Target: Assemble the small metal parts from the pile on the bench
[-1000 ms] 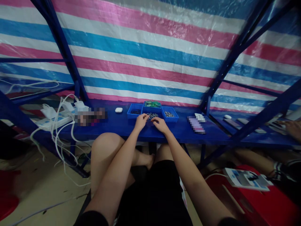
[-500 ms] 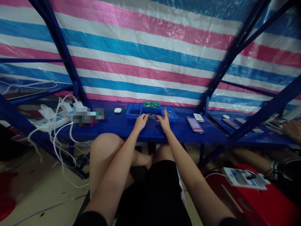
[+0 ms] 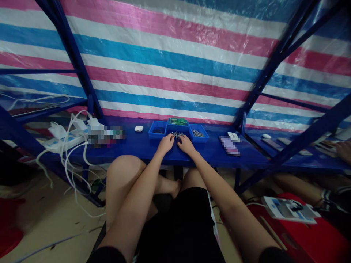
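My left hand (image 3: 166,143) rests at the left side of a loose pile of small screw-like metal pieces (image 3: 178,134) on the blue bench. Its thumb and fingers are pinched together at the pile's edge. From the other side my right hand (image 3: 187,144) reaches in, fingers bent and drawn together at the same pile. What sits between the fingertips is too small to make out. Behind the pile stands a blue bin (image 3: 177,126) with green packets. A left blue bin (image 3: 157,135) has dark bits in it, and a right blue bin (image 3: 199,139) contains silvery pieces.
A white earbud case (image 3: 139,128) lies left on the bench, beyond it a power strip (image 3: 64,142) with tangled white cables. To the right is a purple pixelated item (image 3: 229,145). Blue frame bars (image 3: 255,86) flank the bench. Another person's hand (image 3: 344,150) shows far right.
My right hand has moved from the edge of the right bin down and left to the pile, its spread fingers now drawn together. My left hand stays by the pile.
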`<state>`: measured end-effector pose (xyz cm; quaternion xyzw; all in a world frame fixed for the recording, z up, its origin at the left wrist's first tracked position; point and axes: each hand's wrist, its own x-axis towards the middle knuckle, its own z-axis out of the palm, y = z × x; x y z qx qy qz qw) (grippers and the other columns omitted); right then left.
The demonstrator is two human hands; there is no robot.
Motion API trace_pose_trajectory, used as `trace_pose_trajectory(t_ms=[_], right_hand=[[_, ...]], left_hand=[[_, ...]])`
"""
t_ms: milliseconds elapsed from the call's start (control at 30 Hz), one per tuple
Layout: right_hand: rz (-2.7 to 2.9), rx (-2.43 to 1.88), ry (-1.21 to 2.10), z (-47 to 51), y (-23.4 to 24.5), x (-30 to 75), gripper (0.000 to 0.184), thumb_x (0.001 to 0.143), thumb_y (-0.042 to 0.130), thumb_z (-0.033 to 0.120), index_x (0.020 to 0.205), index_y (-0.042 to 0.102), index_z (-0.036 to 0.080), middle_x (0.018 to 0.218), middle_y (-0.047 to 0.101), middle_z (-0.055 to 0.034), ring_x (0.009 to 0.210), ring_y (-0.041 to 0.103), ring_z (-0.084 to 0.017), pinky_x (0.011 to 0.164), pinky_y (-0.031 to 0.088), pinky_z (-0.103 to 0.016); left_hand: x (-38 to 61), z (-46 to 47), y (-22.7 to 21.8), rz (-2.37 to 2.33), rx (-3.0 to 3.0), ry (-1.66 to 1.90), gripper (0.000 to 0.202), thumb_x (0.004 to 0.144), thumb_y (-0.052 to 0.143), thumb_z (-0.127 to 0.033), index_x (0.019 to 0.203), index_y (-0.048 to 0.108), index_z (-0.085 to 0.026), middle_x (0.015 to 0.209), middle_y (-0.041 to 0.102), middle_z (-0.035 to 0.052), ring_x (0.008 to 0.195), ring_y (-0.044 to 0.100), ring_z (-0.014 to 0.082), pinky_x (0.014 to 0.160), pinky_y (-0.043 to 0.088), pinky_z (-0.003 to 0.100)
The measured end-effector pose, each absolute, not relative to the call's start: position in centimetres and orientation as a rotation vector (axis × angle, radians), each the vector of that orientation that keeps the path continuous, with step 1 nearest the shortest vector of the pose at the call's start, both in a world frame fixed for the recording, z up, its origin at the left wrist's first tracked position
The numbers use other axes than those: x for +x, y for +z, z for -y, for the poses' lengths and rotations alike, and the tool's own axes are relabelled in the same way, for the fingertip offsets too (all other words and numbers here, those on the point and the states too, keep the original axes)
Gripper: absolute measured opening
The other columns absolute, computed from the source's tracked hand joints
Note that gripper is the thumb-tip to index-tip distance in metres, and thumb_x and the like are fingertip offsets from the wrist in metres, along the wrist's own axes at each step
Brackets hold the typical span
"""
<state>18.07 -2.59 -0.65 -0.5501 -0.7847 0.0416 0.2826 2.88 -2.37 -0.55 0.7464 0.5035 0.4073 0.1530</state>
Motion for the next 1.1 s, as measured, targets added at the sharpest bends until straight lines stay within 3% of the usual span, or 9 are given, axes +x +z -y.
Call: trace_pose_trajectory(t_ms=[167,600,867,1100], right_hand=[[2.101,-1.617,-0.023,2.1,-0.3,17.4,0.034,0.084,0.046,0.023,0.115,0.056,0.013,0.116,0.052,-0.0166,0.103,0.050,-0.025,0.094,0.037,-0.037],[2.029,-1.651,-0.047,3.2,-0.1,17.3,0.029,0.087,0.035,0.014,0.104,0.059,0.018,0.101,0.058,-0.0128,0.093,0.053,-0.022,0.081,0.042,-0.032],[1.996,-1.402,0.013,3.1,-0.1,17.6,0.031,0.086,0.037,0.014,0.110,0.055,0.017,0.105,0.055,-0.0105,0.098,0.053,-0.019,0.086,0.042,-0.029],[1.966,-1.166,0.202,2.7,-0.4,18.0,0.044,0.081,0.041,0.014,0.124,0.046,0.018,0.100,0.056,-0.0077,0.091,0.054,-0.017,0.085,0.044,-0.031]], left_hand=[[2.9,2.5,-0.5,-1.444,2.165,1.143,0.025,0.083,0.044,-0.021,0.101,0.061,-0.018,0.091,0.068,0.0081,0.080,0.062,0.0182,0.074,0.046,0.027],[3.0,2.7,-0.4,-1.458,2.166,1.117,0.025,0.082,0.046,-0.020,0.100,0.062,-0.019,0.088,0.068,0.0078,0.080,0.062,0.0184,0.073,0.046,0.027],[3.0,2.4,-0.6,-1.422,2.151,1.152,0.026,0.081,0.045,-0.018,0.101,0.062,-0.018,0.090,0.068,0.0078,0.081,0.062,0.0177,0.075,0.046,0.027],[3.0,2.5,-0.4,-1.404,2.183,1.120,0.027,0.079,0.047,-0.016,0.100,0.064,-0.019,0.094,0.068,0.0081,0.084,0.062,0.0185,0.076,0.046,0.027]])
